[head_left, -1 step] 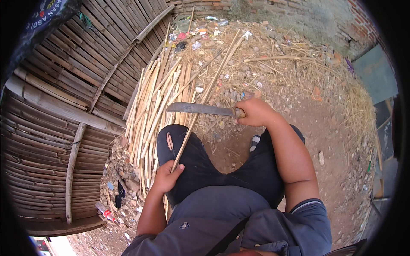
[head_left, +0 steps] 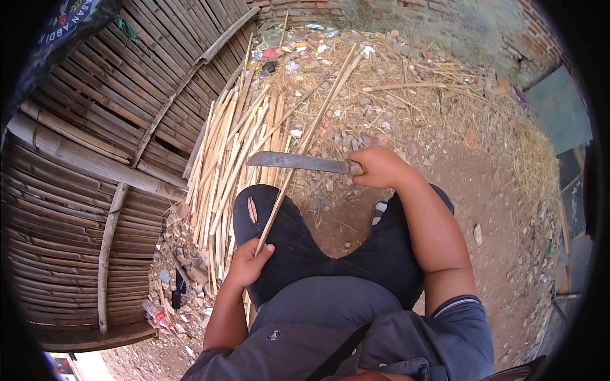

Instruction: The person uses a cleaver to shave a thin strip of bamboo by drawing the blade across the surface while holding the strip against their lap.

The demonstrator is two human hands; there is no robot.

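Note:
My left hand (head_left: 250,261), by my left thigh, is closed around the near end of a long, thin bamboo strip (head_left: 277,206). The strip slants away to the upper right, over my left knee. In my closed right hand (head_left: 381,167) is the wooden handle of a machete (head_left: 302,162). Its broad, dull grey blade points left and crosses the strip just beyond the knee; whether the two touch I cannot tell. Left of that knee lies a pile of pale split bamboo strips (head_left: 219,171), spread lengthwise on the ground.
A slatted bamboo wall (head_left: 70,228) stands close on the left. A brick wall (head_left: 406,28) closes the far side. Dry straw (head_left: 530,159), rubble and litter cover much of the ground. A plastic bottle (head_left: 156,314) lies at lower left, and grey panels (head_left: 559,108) stand at the right.

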